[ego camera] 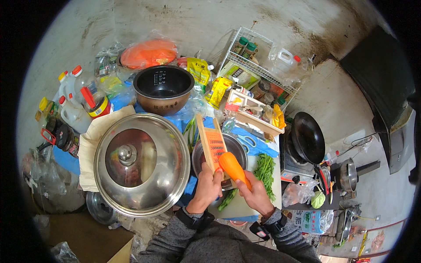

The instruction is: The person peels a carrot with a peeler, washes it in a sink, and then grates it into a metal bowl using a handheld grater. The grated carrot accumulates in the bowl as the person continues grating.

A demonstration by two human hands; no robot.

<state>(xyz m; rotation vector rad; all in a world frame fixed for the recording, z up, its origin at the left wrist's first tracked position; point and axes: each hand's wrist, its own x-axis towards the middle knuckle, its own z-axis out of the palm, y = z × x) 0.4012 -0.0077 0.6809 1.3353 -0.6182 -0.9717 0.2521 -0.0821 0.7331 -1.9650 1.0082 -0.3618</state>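
My left hand [207, 186] grips the lower end of a wooden-framed grater [213, 144], which is tilted across a round metal bowl [241, 156]. In my right hand [256, 194] is a thick peeled carrot [232, 167], its far end at the grater's lower part. Leafy greens [264, 172] lie on a pale cutting board [251, 213] right of the bowl, and a green stalk [227, 200] lies below it. The bowl's inside is partly hidden by the grater and my hands.
A large pot lid [171, 164] stands left of the bowl, with a rice cooker inner pot [163, 90] behind. Scissors [247, 142] lie on blue plastic. To the right, a wok [308, 138] rests on a gas stove [292, 167]. Bottles [74, 113] crowd the left.
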